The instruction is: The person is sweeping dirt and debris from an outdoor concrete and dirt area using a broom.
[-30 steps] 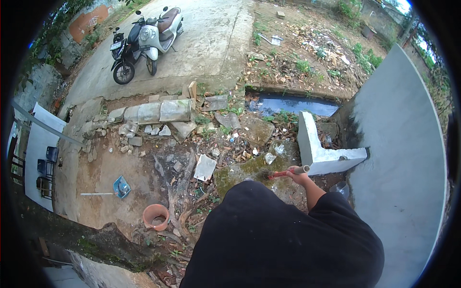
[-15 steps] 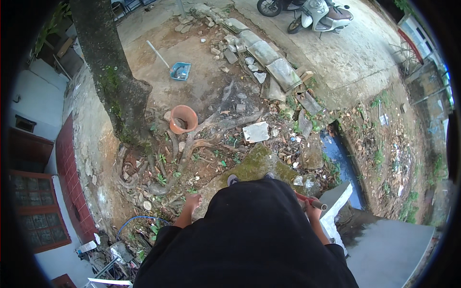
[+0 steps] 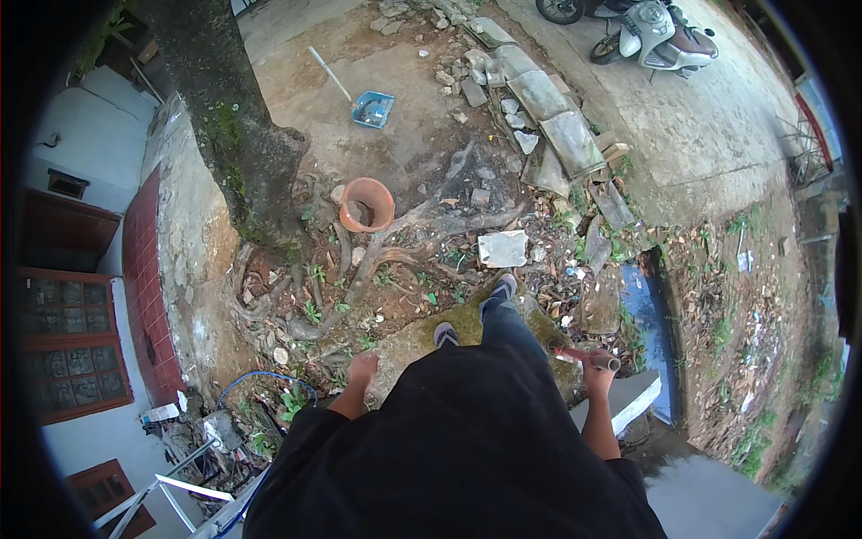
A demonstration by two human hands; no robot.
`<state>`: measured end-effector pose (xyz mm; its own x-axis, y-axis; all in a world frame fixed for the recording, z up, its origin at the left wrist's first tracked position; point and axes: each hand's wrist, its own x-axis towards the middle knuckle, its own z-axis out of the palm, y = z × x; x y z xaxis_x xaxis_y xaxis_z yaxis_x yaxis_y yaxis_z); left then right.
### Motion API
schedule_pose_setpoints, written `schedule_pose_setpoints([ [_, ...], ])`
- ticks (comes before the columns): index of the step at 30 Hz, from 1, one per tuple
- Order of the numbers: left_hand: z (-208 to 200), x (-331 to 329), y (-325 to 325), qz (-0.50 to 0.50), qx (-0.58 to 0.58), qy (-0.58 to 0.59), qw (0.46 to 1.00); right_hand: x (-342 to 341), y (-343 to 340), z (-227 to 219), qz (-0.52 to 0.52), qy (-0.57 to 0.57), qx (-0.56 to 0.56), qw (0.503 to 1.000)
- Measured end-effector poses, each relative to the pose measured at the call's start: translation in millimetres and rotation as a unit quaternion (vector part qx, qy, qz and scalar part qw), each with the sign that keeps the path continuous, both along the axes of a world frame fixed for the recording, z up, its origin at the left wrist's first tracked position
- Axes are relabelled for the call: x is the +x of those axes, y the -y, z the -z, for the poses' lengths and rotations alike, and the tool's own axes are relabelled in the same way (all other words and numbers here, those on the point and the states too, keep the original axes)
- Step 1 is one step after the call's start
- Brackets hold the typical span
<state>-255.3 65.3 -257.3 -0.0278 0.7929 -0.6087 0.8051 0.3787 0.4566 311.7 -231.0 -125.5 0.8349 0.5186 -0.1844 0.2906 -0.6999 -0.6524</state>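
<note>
My right hand [image 3: 599,375] is wrapped round a reddish rod-like handle [image 3: 611,363], whose round tan end points right; its other end shows left of my fist, and I cannot make out the whole tool. My left hand [image 3: 363,366] hangs free on the left, loosely open and a little blurred, with nothing visible in it. Below it lies the mossy stone slab [image 3: 391,357], where my feet in sandals [image 3: 445,334] stand, the right foot stepped forward. A white broken slab [image 3: 503,249] lies just beyond that foot.
An orange bucket [image 3: 366,205] stands by the tree trunk [image 3: 235,135] among raised roots. Farther off lies a blue long-handled dustpan [image 3: 373,110]. Concrete slabs [image 3: 539,97] and rubble line the middle. A water-filled ditch [image 3: 650,332] runs at right; a scooter [image 3: 660,38] is parked beyond.
My right foot has swung forward and both feet show more. The scene has shifted right and slightly down at left. My right hand keeps hold of the handle.
</note>
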Motion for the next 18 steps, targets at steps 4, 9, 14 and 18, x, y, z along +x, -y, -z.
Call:
schedule_pose_setpoints([
  [4,-77.1,89.4,-56.7,0.032,0.140,0.060,0.988,19.4,-25.7,23.5,-0.044,0.041,0.034,0.998],
  [9,-163.5,187.9,-113.7,-0.024,0.151,0.131,0.979,65.2,-99.0,-2.3,-0.260,0.201,0.050,0.943],
  [14,-252.4,305.3,-154.9,0.072,0.158,0.294,0.940,101.4,-216.9,-80.8,-0.327,0.021,0.073,0.942],
  [18,-328.2,394.3,-158.8,0.197,0.157,0.461,0.851,94.1,-329.9,-142.2,-0.391,-0.155,0.063,0.905],
])
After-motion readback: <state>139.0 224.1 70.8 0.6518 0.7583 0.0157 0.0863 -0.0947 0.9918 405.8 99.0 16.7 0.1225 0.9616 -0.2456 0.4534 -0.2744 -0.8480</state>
